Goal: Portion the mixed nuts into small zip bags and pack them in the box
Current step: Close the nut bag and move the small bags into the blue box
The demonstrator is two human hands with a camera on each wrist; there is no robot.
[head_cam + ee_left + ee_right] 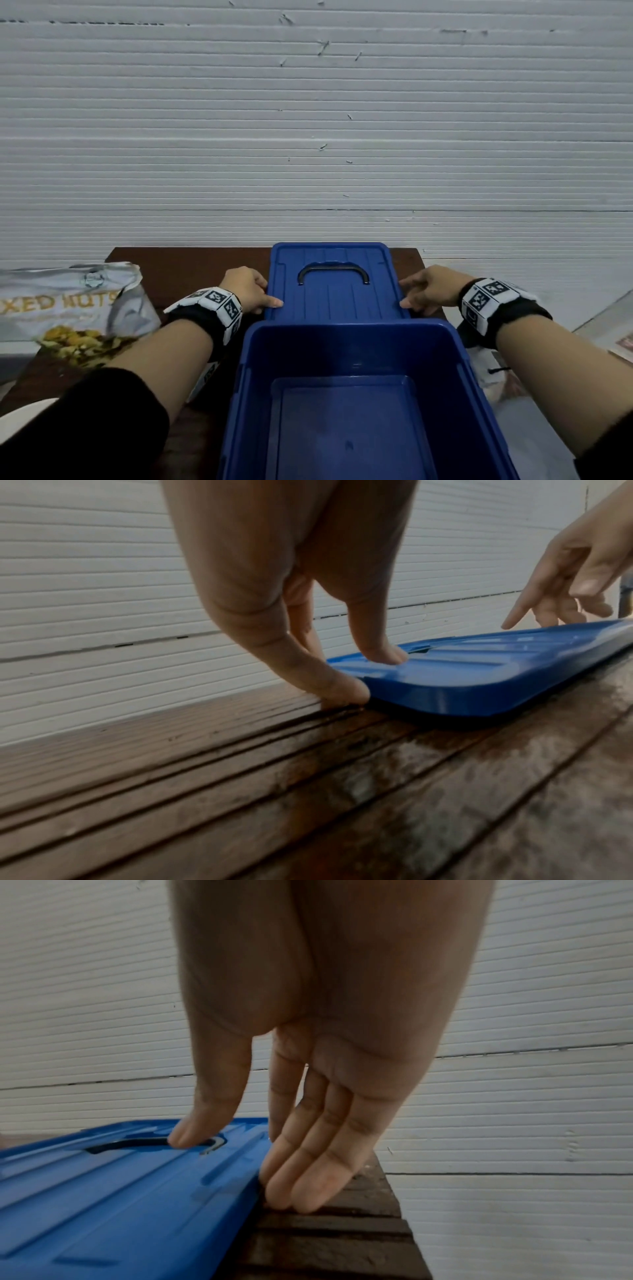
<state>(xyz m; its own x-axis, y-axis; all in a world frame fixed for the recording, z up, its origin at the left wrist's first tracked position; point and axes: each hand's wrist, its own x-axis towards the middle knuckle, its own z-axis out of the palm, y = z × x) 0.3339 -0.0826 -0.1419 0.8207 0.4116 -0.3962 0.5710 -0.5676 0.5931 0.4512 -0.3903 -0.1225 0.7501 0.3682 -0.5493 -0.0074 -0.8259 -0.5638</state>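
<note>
While the blue box (359,394) stands open at the near middle of the dark wooden worktop (191,270), its blue lid (337,284) lies flat on the slats just beyond the box's far rim, its dark handle (333,272) folded down on top. The left hand (248,289) is at the lid's left edge and the right hand (428,289) at its right edge, so the lid sits between the two hands.

From the left wrist view, the left hand (284,588) has its thumb pressed on the lid's top face near the corner, while a fingertip meets the lid's rim down at the worktop; the hand pinches that edge. From the right wrist view, the right hand (318,1042) has nearly straight fingers lying against the lid's right rim, tips touching the slats, with the thumb over the top face by the handle's end; whether the thumb presses down cannot be told.

A torn mixed nuts bag (72,308) lies at the left edge of the worktop, well apart from the lid. Clear plastic bags (496,380) lie right of the box, under the right forearm.
</note>
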